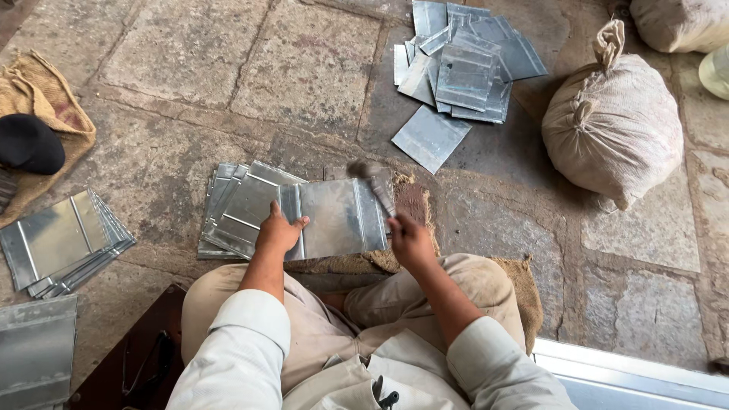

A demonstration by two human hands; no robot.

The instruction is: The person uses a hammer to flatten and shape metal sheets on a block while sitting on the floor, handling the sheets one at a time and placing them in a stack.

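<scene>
The left hand (279,231) lies flat, fingers spread open, pressing on a metal sheet (334,216) that rests on the stone floor (190,53) just ahead of the knees. The right hand (410,239) has its fingers closed around the handle of a hammer (373,178), whose blurred head hangs over the sheet's far edge. More sheets (231,205) are stacked just beyond the left fingers. A loose pile of sheets (463,72) and a tied sack (611,125) lie well beyond the right fingers.

Worn, cracked stone-slab floor (190,61)
</scene>
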